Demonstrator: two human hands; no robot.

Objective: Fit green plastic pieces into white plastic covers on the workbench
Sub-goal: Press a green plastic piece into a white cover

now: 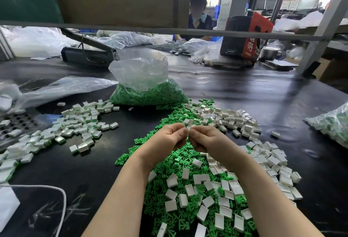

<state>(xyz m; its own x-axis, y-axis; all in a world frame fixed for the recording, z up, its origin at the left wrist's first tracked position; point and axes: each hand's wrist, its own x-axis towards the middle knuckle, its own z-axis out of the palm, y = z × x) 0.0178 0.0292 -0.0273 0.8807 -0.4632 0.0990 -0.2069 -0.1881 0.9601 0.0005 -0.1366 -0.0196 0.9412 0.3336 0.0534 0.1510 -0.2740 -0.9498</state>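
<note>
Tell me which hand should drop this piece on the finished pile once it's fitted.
Left, probably. The finished pile lies on the left hand's side; the right hand would have to cross over. Both hands pinch the piece now.

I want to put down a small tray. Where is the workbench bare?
Bare black top lies between the finished pile on the left and the green pieces, also behind the empty white covers, right of the green bag. It is crowded under both hands, left hand and right hand.

Dark workbench point(244, 89) carries green pieces point(169, 161), white covers point(235, 121), plastic bags point(143, 84).
</note>
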